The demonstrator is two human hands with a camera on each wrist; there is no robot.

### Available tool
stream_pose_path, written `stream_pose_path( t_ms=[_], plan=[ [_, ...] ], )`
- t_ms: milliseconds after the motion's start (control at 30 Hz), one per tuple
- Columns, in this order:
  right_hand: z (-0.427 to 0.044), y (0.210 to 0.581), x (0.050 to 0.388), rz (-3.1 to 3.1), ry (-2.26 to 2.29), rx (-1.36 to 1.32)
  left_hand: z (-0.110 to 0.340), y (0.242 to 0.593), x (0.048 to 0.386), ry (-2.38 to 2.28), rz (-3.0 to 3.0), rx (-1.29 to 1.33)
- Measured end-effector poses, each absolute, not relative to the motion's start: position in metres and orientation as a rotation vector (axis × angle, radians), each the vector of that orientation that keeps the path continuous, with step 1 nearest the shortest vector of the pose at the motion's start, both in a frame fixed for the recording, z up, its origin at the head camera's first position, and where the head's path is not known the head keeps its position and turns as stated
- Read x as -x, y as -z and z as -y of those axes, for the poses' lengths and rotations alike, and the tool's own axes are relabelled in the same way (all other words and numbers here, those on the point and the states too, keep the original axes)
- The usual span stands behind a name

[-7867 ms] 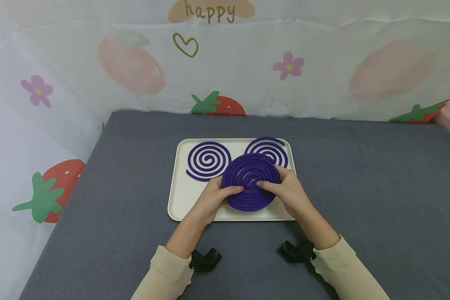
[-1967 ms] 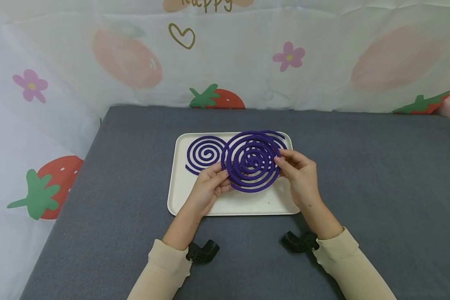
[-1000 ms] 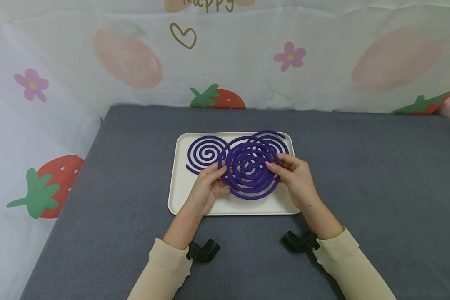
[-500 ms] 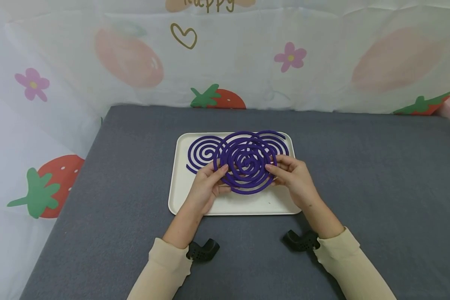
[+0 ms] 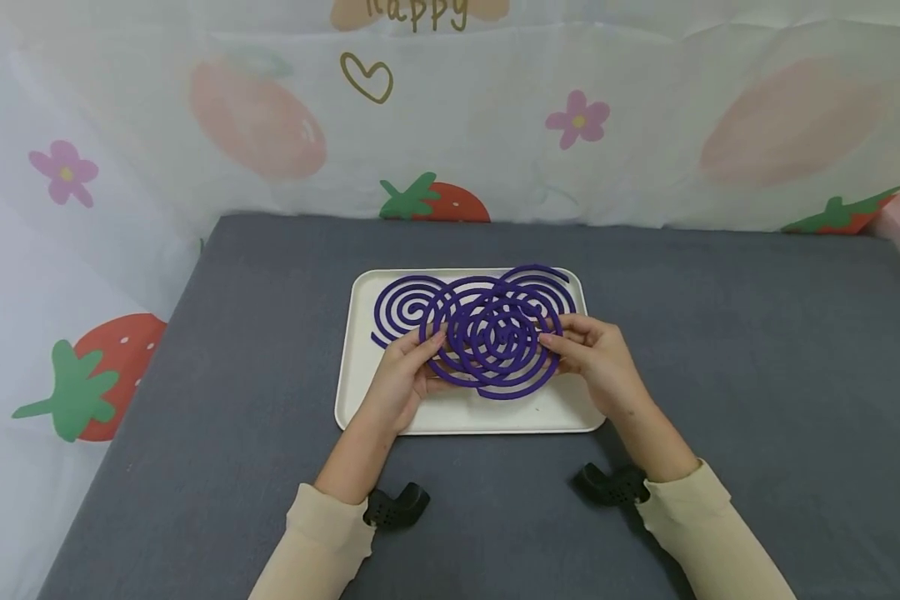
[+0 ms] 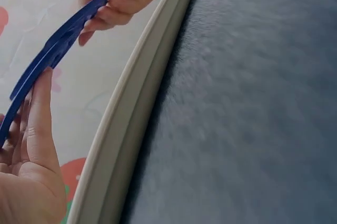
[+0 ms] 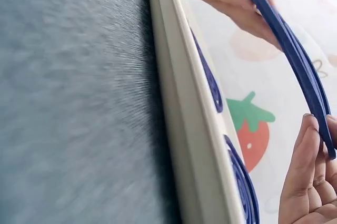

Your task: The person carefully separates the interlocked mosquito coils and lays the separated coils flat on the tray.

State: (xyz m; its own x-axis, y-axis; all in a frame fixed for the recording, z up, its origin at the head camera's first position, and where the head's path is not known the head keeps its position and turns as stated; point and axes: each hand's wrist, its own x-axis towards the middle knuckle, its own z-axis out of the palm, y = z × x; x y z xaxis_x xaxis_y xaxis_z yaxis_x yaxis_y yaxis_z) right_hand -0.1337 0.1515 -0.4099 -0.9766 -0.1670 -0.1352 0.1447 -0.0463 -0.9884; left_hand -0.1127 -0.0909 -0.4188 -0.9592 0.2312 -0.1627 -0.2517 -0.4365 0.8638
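Two dark purple mosquito coils are held above a white tray, overlapping and offset sideways, with gaps between their turns. My left hand pinches the outer edge of the left-hand coil between thumb and fingers. At the other side, my right hand pinches the edge of the right-hand coil. Seen edge-on in the left wrist view, the coils form a thin tilted blue strip. In the right wrist view the coils lie close together. Whether their turns are still interlocked is hard to tell.
On the tray lie two more spiral coils, one at back left and one at back right, partly hidden by the held ones. A grey cloth covers the table. A printed white curtain hangs behind it.
Earlier the held coils formed one tightly packed disc. Now their turns are loosened, and the coils have shifted apart, one to the left and the other to the right.
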Motion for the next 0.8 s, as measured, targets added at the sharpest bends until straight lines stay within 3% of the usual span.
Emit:
stream_pose_path(
  t_ms=[367,800],
  plan=[
    [-0.166,0.416,0.121,-2.090,2.002,0.128,0.124,0.420,0.096,-2.092,-1.717,-0.157],
    [-0.194,0.418,0.119,-2.184,1.934,0.114,0.164,0.424,0.086,-2.010,-1.804,-0.204]
  ],
)
